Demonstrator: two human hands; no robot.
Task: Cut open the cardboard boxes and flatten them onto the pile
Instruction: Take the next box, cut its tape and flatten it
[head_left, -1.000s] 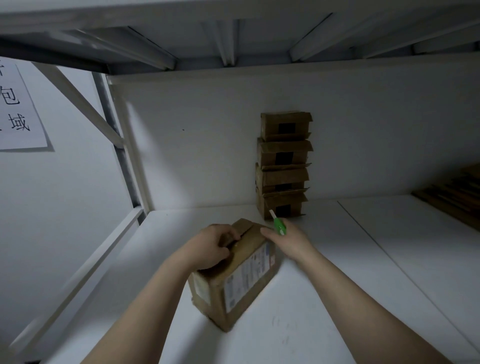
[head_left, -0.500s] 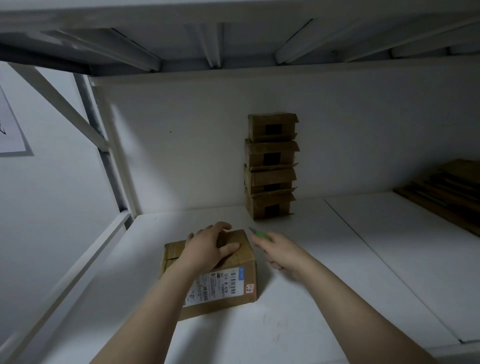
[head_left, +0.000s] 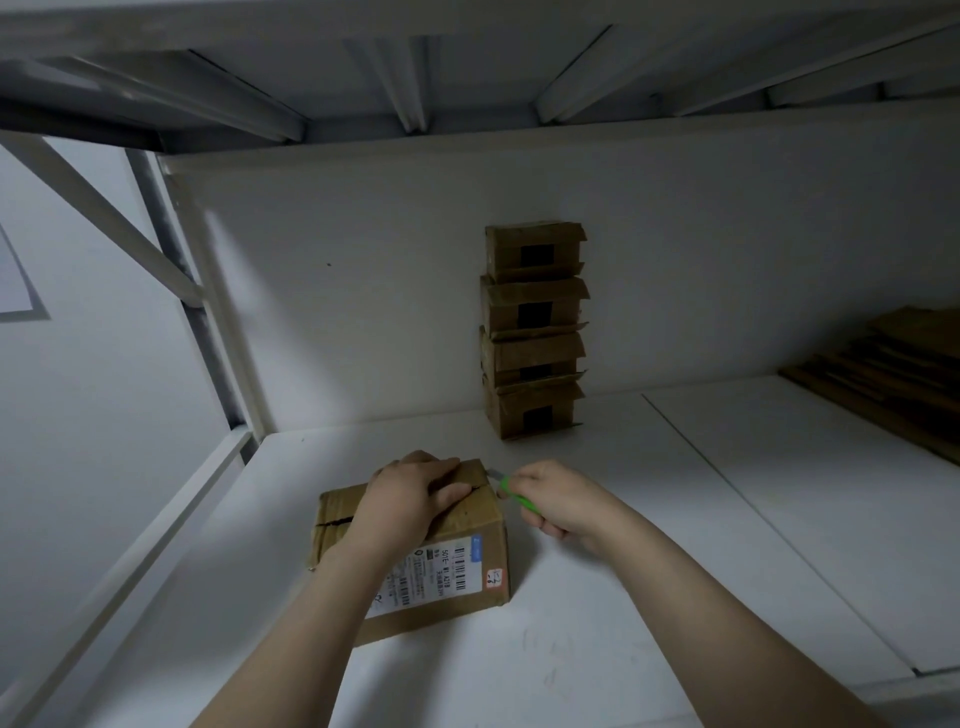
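Note:
A brown cardboard box (head_left: 467, 587) with a white shipping label lies flat on the white shelf (head_left: 597, 597) in front of me. My left hand (head_left: 410, 499) presses down on its top, fingers spread over the centre seam. My right hand (head_left: 558, 501) grips a green box cutter (head_left: 511, 493), whose blade tip touches the box's upper right corner. A pile of flattened cardboard (head_left: 893, 374) lies at the far right of the shelf.
A stack of several small cardboard boxes (head_left: 532, 332) stands against the back wall behind the hands. A metal shelf frame (head_left: 202, 332) runs up the left side, and another shelf hangs overhead. A paper sign (head_left: 15, 280) is on the left wall.
The box was tilted on an edge, then laid flat on the shelf. My left hand moved onto its top, and my right hand brought the cutter blade to the box's right corner.

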